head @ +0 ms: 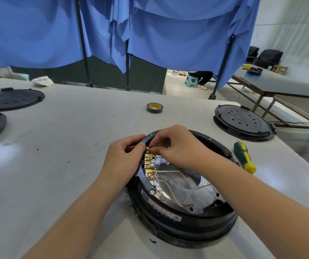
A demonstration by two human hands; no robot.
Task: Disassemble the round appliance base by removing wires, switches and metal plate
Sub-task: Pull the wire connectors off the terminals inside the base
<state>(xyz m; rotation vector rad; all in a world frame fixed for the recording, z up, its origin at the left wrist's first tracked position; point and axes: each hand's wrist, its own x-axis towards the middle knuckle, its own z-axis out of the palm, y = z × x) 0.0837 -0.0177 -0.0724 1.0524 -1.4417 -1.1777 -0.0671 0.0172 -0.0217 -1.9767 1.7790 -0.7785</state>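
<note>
at the base [178, 221] rim, both hands pinch connectors [148, 163].

The round appliance base [179, 217] is set on the table [75, 146], toward its near right part. Inside the base, a row of terminals [148, 165] is ranged along the left inner wall, and wires [170, 189] are led from them across the metal plate [179, 181] in the middle. The left hand [123, 161] is placed on the base's left rim; the right hand [176, 146] is held just beside it, over the far end of the row. A screwdriver [244, 157] is laid right of the base. A roll of tape [154, 107] is set behind it. A round cover [242, 122] is placed at the far right, and two more covers [9, 99] at the far left.
</note>
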